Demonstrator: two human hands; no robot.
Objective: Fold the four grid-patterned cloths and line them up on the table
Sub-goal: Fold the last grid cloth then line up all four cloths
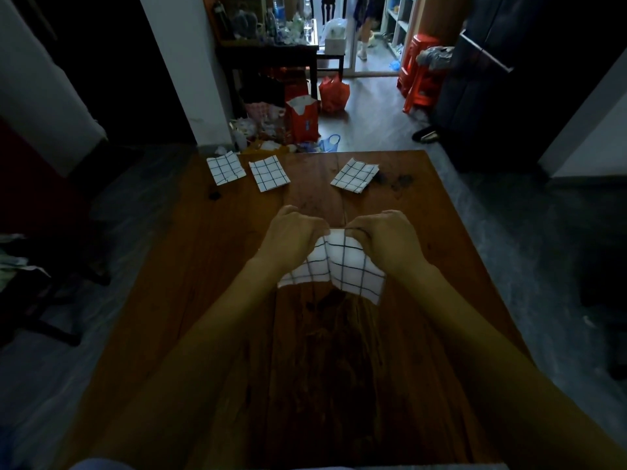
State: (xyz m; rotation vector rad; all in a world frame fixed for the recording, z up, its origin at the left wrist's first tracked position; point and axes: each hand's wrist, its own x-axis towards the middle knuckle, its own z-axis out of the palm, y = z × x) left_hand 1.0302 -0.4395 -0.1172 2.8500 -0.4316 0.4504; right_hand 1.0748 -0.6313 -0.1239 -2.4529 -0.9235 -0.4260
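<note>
We judge the fourth cloth (pixel 339 266) light, limp and best taken by its top corners, as our left hand (pixel 291 237) and right hand (pixel 385 240) pinch it now, white with dark grid lines, hanging creased above the table (pixel 237 300) middle.
</note>
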